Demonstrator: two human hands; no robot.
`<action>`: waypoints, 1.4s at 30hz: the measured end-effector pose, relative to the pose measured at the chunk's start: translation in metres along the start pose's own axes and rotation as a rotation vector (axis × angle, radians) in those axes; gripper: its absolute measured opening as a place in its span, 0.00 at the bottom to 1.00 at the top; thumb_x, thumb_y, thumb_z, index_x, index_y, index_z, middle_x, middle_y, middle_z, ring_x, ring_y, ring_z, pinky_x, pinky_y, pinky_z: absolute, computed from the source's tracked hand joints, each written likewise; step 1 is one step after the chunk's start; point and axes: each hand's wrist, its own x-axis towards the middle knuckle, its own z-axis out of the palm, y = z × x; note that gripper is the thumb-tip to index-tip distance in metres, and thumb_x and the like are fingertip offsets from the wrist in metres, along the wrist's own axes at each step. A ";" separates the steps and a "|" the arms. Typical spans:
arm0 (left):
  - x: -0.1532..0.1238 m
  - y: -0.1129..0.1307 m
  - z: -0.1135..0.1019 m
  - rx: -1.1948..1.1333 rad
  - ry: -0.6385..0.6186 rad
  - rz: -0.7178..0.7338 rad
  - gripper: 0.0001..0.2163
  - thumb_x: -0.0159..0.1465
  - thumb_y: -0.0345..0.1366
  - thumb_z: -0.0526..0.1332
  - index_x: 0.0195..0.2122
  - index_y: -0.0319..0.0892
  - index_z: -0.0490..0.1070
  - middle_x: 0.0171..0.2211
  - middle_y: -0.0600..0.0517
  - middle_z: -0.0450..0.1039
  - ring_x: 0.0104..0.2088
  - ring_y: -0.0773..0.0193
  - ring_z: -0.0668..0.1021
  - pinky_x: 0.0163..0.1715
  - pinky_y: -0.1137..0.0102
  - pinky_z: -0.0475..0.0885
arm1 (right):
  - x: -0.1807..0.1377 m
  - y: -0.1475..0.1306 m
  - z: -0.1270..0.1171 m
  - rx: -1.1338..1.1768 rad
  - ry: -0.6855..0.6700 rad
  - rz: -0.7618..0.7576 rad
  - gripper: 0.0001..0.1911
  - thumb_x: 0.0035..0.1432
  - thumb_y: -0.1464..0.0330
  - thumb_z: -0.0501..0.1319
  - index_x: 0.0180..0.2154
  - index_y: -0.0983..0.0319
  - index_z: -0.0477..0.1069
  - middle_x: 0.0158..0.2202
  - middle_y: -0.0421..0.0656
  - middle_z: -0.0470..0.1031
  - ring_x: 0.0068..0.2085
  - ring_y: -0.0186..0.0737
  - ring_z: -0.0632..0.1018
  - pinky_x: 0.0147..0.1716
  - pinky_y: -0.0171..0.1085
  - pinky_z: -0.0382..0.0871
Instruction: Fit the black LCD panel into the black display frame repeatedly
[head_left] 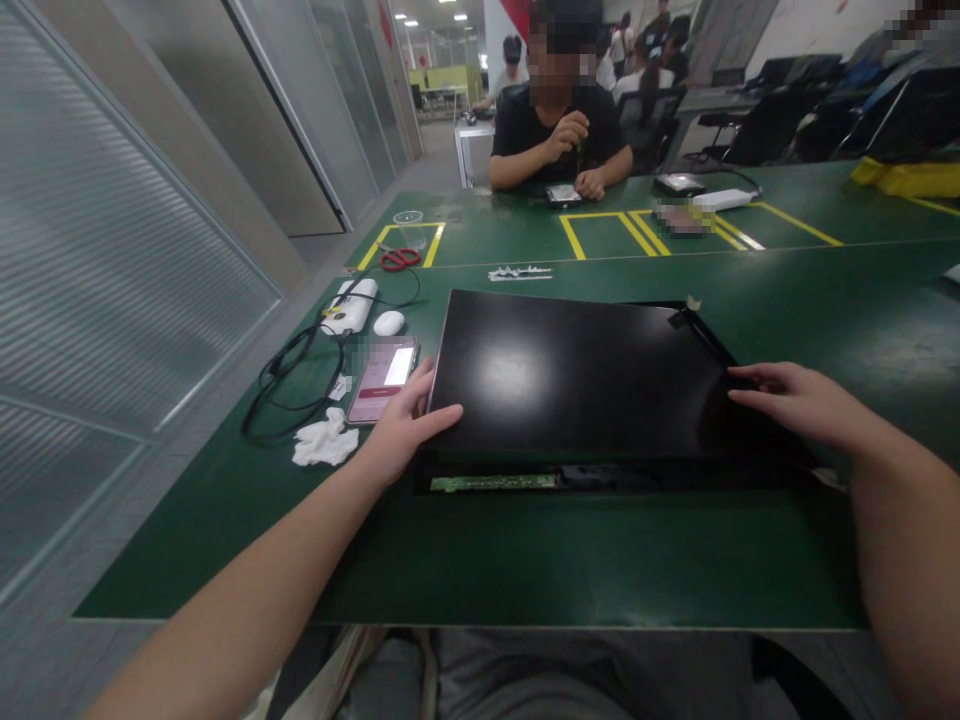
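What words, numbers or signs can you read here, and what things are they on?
None can be read for sure.
Phone: marks on its lit screen, too blurred to read.
White box: small dark marks, too small to read.
Green strip: tiny marks, too small to read.
Black screen: no writing that I can see.

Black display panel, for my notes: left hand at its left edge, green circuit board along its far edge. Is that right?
Not quite: in the head view, the green circuit board shows along the near edge of the black display panel. The left hand is as stated.
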 end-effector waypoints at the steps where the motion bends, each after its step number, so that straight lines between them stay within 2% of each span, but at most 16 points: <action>1: 0.000 0.001 0.000 0.032 -0.008 0.020 0.28 0.50 0.39 0.79 0.54 0.47 0.82 0.75 0.48 0.56 0.76 0.42 0.50 0.73 0.56 0.49 | 0.000 0.000 0.000 0.002 -0.001 0.002 0.31 0.45 0.50 0.65 0.48 0.59 0.80 0.37 0.48 0.79 0.39 0.53 0.80 0.43 0.51 0.75; 3: -0.001 0.005 0.001 0.058 -0.029 0.039 0.27 0.51 0.40 0.79 0.53 0.47 0.82 0.74 0.48 0.57 0.75 0.42 0.52 0.72 0.56 0.51 | -0.001 0.000 0.000 0.006 0.009 -0.002 0.31 0.44 0.50 0.65 0.48 0.59 0.80 0.37 0.47 0.80 0.39 0.53 0.81 0.43 0.51 0.75; 7: -0.005 0.012 0.007 -0.020 -0.081 0.022 0.24 0.52 0.39 0.77 0.52 0.48 0.83 0.65 0.46 0.72 0.72 0.39 0.61 0.69 0.53 0.61 | 0.000 0.003 0.002 0.064 0.012 0.008 0.30 0.43 0.49 0.67 0.46 0.58 0.80 0.37 0.46 0.81 0.39 0.53 0.81 0.43 0.51 0.75; 10: -0.007 0.015 0.009 -0.036 -0.125 0.032 0.24 0.53 0.38 0.77 0.53 0.48 0.82 0.59 0.46 0.77 0.71 0.41 0.64 0.69 0.54 0.61 | 0.000 0.008 0.005 0.189 0.029 0.027 0.28 0.44 0.51 0.67 0.45 0.57 0.79 0.39 0.46 0.83 0.40 0.51 0.82 0.43 0.49 0.75; 15: -0.007 0.013 0.007 -0.033 -0.146 0.068 0.27 0.53 0.37 0.77 0.56 0.47 0.80 0.59 0.46 0.77 0.69 0.40 0.67 0.67 0.53 0.64 | -0.005 -0.001 0.005 0.362 0.121 0.145 0.26 0.43 0.55 0.68 0.46 0.55 0.78 0.40 0.46 0.82 0.41 0.50 0.82 0.43 0.46 0.76; 19: -0.008 0.014 0.006 -0.029 -0.150 0.091 0.29 0.53 0.37 0.77 0.58 0.47 0.79 0.59 0.46 0.77 0.67 0.39 0.69 0.67 0.53 0.65 | -0.014 -0.018 0.003 0.522 0.173 0.242 0.24 0.43 0.57 0.69 0.44 0.56 0.80 0.45 0.48 0.83 0.47 0.52 0.81 0.49 0.47 0.75; 23: -0.009 0.016 0.008 -0.018 -0.157 0.109 0.28 0.54 0.37 0.76 0.57 0.47 0.79 0.60 0.46 0.76 0.65 0.40 0.72 0.65 0.54 0.67 | -0.016 -0.024 0.004 0.618 0.261 0.261 0.21 0.40 0.58 0.71 0.39 0.57 0.81 0.42 0.47 0.83 0.48 0.52 0.80 0.52 0.49 0.73; 28: -0.011 0.016 0.005 -0.044 -0.077 0.103 0.29 0.51 0.37 0.78 0.56 0.47 0.80 0.56 0.46 0.80 0.60 0.40 0.77 0.59 0.55 0.73 | -0.016 -0.025 0.000 0.821 0.349 0.267 0.21 0.35 0.62 0.72 0.37 0.58 0.81 0.42 0.47 0.83 0.50 0.54 0.80 0.54 0.50 0.73; 31: -0.011 0.017 0.003 -0.117 -0.032 0.052 0.29 0.51 0.37 0.77 0.55 0.48 0.79 0.52 0.46 0.82 0.55 0.40 0.80 0.52 0.56 0.77 | -0.020 -0.024 -0.008 0.995 0.314 0.197 0.23 0.37 0.63 0.71 0.41 0.56 0.80 0.44 0.46 0.84 0.51 0.54 0.81 0.50 0.48 0.77; 34: -0.011 0.020 0.003 -0.191 -0.036 0.017 0.28 0.52 0.37 0.75 0.56 0.47 0.79 0.49 0.46 0.83 0.52 0.41 0.82 0.48 0.57 0.79 | -0.026 -0.015 -0.014 1.035 0.266 0.123 0.27 0.47 0.55 0.66 0.51 0.51 0.79 0.48 0.45 0.83 0.52 0.58 0.81 0.47 0.53 0.79; 38: -0.010 0.022 0.006 -0.212 -0.059 -0.007 0.27 0.52 0.40 0.74 0.55 0.43 0.79 0.45 0.45 0.84 0.50 0.42 0.83 0.47 0.58 0.78 | -0.032 -0.005 -0.017 0.927 0.396 0.140 0.34 0.54 0.46 0.57 0.58 0.51 0.77 0.49 0.49 0.83 0.52 0.66 0.81 0.48 0.62 0.76; 42: -0.008 0.020 0.009 -0.209 -0.042 -0.025 0.26 0.53 0.48 0.74 0.51 0.43 0.81 0.44 0.46 0.84 0.52 0.41 0.81 0.48 0.57 0.77 | -0.038 -0.015 -0.021 0.990 0.151 0.152 0.37 0.58 0.45 0.51 0.60 0.54 0.76 0.49 0.53 0.83 0.49 0.68 0.82 0.45 0.65 0.75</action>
